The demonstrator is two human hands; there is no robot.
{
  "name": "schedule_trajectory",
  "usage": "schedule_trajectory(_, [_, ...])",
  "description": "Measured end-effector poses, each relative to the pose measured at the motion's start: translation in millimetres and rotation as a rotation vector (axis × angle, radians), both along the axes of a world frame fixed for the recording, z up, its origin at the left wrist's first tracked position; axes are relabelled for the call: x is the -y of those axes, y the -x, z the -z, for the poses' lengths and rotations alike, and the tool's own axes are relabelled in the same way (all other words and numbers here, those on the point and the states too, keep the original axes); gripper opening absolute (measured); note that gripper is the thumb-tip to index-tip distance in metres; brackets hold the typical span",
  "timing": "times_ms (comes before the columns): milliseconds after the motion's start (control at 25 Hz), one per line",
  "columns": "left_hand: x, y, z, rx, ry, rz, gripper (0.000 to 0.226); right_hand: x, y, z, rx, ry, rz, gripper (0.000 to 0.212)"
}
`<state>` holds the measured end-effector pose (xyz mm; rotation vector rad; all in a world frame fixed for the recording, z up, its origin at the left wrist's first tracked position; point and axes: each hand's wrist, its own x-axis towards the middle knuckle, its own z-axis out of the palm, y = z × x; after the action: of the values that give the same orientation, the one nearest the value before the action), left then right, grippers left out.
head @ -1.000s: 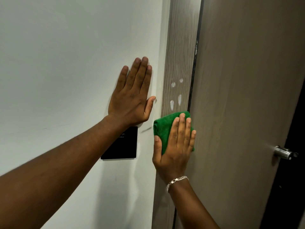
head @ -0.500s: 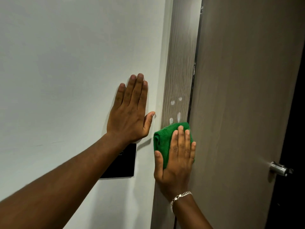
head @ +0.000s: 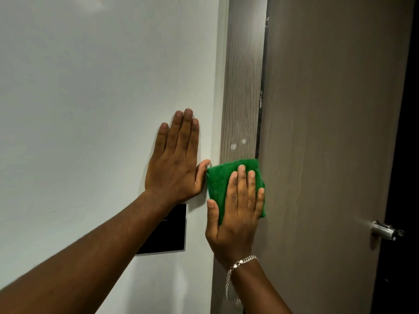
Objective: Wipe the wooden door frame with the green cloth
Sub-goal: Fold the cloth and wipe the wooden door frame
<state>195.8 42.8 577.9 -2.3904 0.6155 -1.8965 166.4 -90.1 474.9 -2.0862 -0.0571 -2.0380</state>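
The wooden door frame (head: pixel 243 75) runs upright between the white wall and the door, with two white spots (head: pixel 238 143) on it. A folded green cloth (head: pixel 221 180) lies flat against the frame just below those spots. My right hand (head: pixel 235 211) presses the cloth to the frame with flat fingers and wears a silver bracelet. My left hand (head: pixel 176 159) rests flat and open on the white wall, its thumb tip almost touching the cloth's left edge.
A black wall plate (head: pixel 167 232) sits on the white wall (head: pixel 90 87) under my left wrist. The grey-brown door (head: pixel 328 132) stands to the right of the frame, with a metal handle (head: pixel 385 230) near its right edge.
My right hand has slid the cloth up the frame and covered the two lower white spots. The view has tilted up, so both hands sit lower in the picture. My left hand stays on the wall.
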Motion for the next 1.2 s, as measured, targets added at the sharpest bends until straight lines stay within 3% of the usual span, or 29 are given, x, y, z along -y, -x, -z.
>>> schedule_trajectory(80, [0,0,1,0.006,0.001,-0.002,0.082,9,0,-1,0.018,0.036,-0.013,0.063])
schedule_trajectory(200, [1,-1,0,0.003,0.002,0.006,0.082,10,-4,-27,0.038,-0.072,-0.013,0.063])
schedule_trajectory(360, [1,-2,1,0.002,-0.001,-0.002,0.083,21,0,-20,0.012,0.066,-0.023,0.064])
schedule_trajectory(480, [2,-2,1,0.007,0.006,0.006,0.082,24,-4,-52,0.045,-0.031,0.001,0.065])
schedule_trajectory(640, [1,-2,1,0.012,0.009,0.012,0.082,24,-2,-43,0.023,0.114,0.027,0.063])
schedule_trajectory(800, [1,-6,2,0.023,0.003,0.004,0.083,25,-7,-74,0.070,0.036,0.036,0.063])
schedule_trajectory(920, [1,-6,1,0.021,0.014,0.008,0.083,28,-3,-56,0.035,0.164,0.021,0.061])
schedule_trajectory(1120, [1,-8,2,0.021,0.016,0.016,0.082,10,-6,-99,0.052,-0.097,0.018,0.060])
schedule_trajectory(1200, [2,-6,1,0.013,0.011,0.015,0.082,16,-4,-83,0.011,0.072,0.020,0.062])
